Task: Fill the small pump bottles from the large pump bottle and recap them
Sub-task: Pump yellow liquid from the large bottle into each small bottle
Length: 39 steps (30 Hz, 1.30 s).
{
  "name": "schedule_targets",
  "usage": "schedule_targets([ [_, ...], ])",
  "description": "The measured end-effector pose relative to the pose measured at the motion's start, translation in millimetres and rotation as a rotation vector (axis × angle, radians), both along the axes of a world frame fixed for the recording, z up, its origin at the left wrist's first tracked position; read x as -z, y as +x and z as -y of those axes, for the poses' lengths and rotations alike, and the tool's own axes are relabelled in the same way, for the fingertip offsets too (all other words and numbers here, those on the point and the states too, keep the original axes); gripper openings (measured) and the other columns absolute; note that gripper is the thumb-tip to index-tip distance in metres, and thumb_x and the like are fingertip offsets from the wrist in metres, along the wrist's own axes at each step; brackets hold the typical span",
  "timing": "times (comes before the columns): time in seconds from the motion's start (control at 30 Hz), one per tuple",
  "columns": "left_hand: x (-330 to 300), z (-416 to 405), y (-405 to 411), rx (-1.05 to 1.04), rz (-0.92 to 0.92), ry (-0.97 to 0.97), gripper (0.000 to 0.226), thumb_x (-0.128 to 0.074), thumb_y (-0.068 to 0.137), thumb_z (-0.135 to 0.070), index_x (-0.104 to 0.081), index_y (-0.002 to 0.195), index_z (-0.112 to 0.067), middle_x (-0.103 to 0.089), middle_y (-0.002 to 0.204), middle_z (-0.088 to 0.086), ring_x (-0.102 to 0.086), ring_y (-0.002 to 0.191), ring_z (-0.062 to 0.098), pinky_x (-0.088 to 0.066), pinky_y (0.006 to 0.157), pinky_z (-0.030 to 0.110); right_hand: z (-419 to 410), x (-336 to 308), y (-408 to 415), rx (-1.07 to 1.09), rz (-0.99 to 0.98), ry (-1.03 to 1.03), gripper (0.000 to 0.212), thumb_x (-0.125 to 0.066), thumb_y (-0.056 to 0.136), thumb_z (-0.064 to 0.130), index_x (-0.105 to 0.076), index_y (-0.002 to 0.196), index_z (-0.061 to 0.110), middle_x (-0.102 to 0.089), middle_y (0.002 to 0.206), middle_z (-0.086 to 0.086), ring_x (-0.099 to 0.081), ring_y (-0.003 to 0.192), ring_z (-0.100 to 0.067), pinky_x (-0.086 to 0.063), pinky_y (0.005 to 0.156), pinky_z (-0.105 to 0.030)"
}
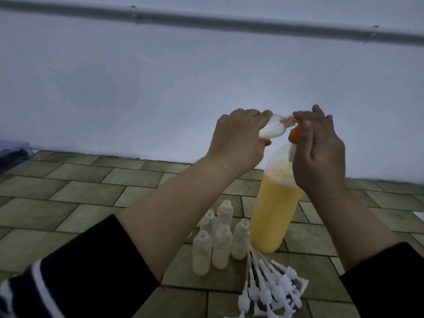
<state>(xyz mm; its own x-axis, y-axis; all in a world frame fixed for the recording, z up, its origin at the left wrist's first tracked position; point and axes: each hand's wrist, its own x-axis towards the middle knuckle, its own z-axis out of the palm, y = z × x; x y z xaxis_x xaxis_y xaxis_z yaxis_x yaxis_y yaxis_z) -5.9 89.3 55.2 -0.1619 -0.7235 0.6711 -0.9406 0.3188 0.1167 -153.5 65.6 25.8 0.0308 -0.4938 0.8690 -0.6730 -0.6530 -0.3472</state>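
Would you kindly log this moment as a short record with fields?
left hand: holds a small bottle tilted, neck at the orange pump head
right hand: on the pump head
large bottle: upright, partly full of yellow liquid
standing small bottles: five, uncapped
loose white pumps: piled on the tiled floor

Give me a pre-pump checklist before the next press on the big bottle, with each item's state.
1. Small bottle held in left hand: ok.
2. Its neck at the orange pump nozzle: ok, though exact alignment cannot be told.
3. Right hand on the pump head: ok.
4. Large pump bottle upright with liquid left: ok.
5. Waiting small bottles upright and uncapped: ok.
6. White pump caps lying nearby for recapping: ok.
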Motion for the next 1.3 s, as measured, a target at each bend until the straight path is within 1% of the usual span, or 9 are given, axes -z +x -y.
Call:
schedule_targets([
  [0.1, -11, -3, 1, -0.008, -0.001, -0.042, 0.046, -0.056, 0.090, -0.032, -0.046, 0.134, -0.023, -0.058, 0.123, -0.006, -0.049, 0.111, 0.021, -0.035, 0.087, 0.033, -4, -16, -6, -0.017, -0.054, -0.018, 0.047, -0.022, 0.102, 0.029, -0.059, 0.117, 0.005, -0.060, 0.125, -0.009, -0.036, 0.136, -0.021, -0.006, 0.111, -0.010],
  [0.2, -14, -6, -3, 0.000, 0.000, -0.075, 0.047, -0.056, 0.090, -0.031, -0.046, 0.135, -0.023, -0.058, 0.124, -0.006, -0.049, 0.111, 0.021, -0.034, 0.087, 0.034, -5, -22, -10, -0.002, -0.042, -0.036, 0.050, -0.020, 0.101, 0.031, -0.061, 0.116, 0.005, -0.061, 0.124, -0.009, -0.037, 0.136, -0.020, -0.008, 0.113, -0.013],
  [0.4, 0, -7, -5, 0.002, -0.023, 0.004, 0.049, -0.057, 0.090, -0.030, -0.044, 0.136, -0.021, -0.057, 0.126, -0.002, -0.048, 0.112, 0.021, -0.035, 0.088, 0.034, -2, -1, -2, -0.008, 0.060, -0.009, 0.041, -0.024, 0.101, 0.019, -0.060, 0.117, 0.005, -0.062, 0.120, -0.007, -0.039, 0.135, -0.021, -0.007, 0.112, -0.011],
  [0.7, -17, -12, -6, -0.027, 0.025, -0.049, 0.048, -0.055, 0.092, -0.031, -0.042, 0.137, -0.022, -0.054, 0.127, -0.003, -0.046, 0.115, 0.021, -0.033, 0.090, 0.033, -10, -18, -7, -0.030, 0.015, 0.004, 0.043, -0.024, 0.103, 0.027, -0.060, 0.117, 0.008, -0.061, 0.122, -0.005, -0.034, 0.137, -0.018, -0.005, 0.111, -0.010],
  [0.9, -2, -11, -9, -0.009, -0.018, 0.014, 0.049, -0.055, 0.091, -0.030, -0.042, 0.138, -0.021, -0.055, 0.126, -0.003, -0.047, 0.114, 0.021, -0.035, 0.090, 0.034, -6, -3, 0, -0.009, 0.092, 0.024, 0.038, -0.027, 0.100, 0.015, -0.060, 0.116, 0.003, -0.062, 0.120, -0.009, -0.039, 0.134, -0.024, -0.007, 0.110, -0.008],
  [1.03, -2, -12, -5, -0.011, -0.009, 0.030, 0.048, -0.055, 0.091, -0.031, -0.043, 0.137, -0.022, -0.055, 0.126, -0.003, -0.048, 0.112, 0.021, -0.035, 0.088, 0.034, -12, -6, 0, -0.006, 0.053, 0.052, 0.041, -0.026, 0.100, 0.018, -0.060, 0.116, 0.004, -0.061, 0.124, -0.009, -0.037, 0.135, -0.021, -0.004, 0.109, -0.007],
  [1.13, -13, -14, -4, -0.028, 0.004, -0.005, 0.048, -0.056, 0.091, -0.032, -0.043, 0.136, -0.023, -0.056, 0.125, -0.004, -0.048, 0.112, 0.021, -0.035, 0.087, 0.033, -19, -20, -1, -0.021, 0.040, 0.067, 0.043, -0.025, 0.103, 0.023, -0.061, 0.118, 0.006, -0.056, 0.131, -0.011, -0.033, 0.134, -0.016, -0.007, 0.109, -0.011],
  [1.27, -16, -15, -8, -0.017, -0.002, -0.040, 0.047, -0.056, 0.091, -0.030, -0.044, 0.136, -0.023, -0.056, 0.125, -0.004, -0.048, 0.112, 0.021, -0.035, 0.087, 0.034, -18, -17, 0, -0.012, 0.076, -0.004, 0.043, -0.025, 0.101, 0.024, -0.060, 0.117, 0.005, -0.060, 0.124, -0.009, -0.038, 0.134, -0.022, -0.009, 0.111, -0.010],
  [1.3, -12, -16, -8, -0.008, -0.024, -0.033, 0.048, -0.057, 0.091, -0.030, -0.044, 0.136, -0.023, -0.056, 0.126, -0.004, -0.048, 0.112, 0.021, -0.035, 0.088, 0.034, -15, -12, 0, -0.010, 0.085, -0.022, 0.042, -0.025, 0.101, 0.023, -0.059, 0.118, 0.005, -0.061, 0.122, -0.009, -0.039, 0.134, -0.023, -0.013, 0.113, -0.014],
])
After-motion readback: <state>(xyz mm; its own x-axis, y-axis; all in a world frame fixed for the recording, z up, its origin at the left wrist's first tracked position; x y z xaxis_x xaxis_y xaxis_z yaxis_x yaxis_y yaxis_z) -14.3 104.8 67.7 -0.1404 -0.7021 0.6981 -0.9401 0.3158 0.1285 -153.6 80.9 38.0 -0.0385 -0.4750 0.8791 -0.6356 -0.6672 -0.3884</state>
